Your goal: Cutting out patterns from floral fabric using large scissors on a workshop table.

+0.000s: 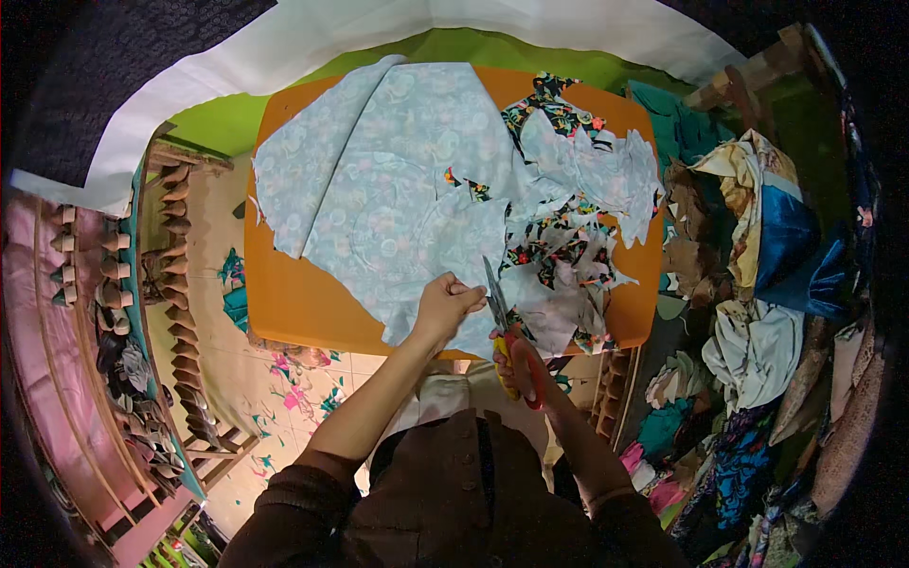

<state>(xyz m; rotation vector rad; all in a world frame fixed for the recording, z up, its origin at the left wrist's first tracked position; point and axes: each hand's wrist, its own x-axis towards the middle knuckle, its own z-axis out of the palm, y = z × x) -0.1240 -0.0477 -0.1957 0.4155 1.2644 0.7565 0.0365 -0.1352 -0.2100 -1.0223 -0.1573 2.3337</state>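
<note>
A large pale blue-white fabric sheet point(398, 161) with a faint flower pattern, which looks like a cloth's wrong side, lies over the orange table point(289, 308). My left hand point(449, 309) is closed at its near edge, fingertips pinched on the fabric. Scissors point(498, 301) with yellow and red handles are in my right hand point(519, 358). Their blades point away from me, beside my left fingertips, slightly parted, over the fabric. Right of the blades lie jagged cut pieces point(554, 248), with black floral print showing on one side.
At the left, racks point(178, 275) carry several shoe-shaped forms. Fabric scraps point(294, 383) litter the tiled floor. Heaped cloths, among them a white one point(755, 346) and a shiny blue one point(800, 251), crowd the right side. A white curtain point(360, 28) hangs beyond the table.
</note>
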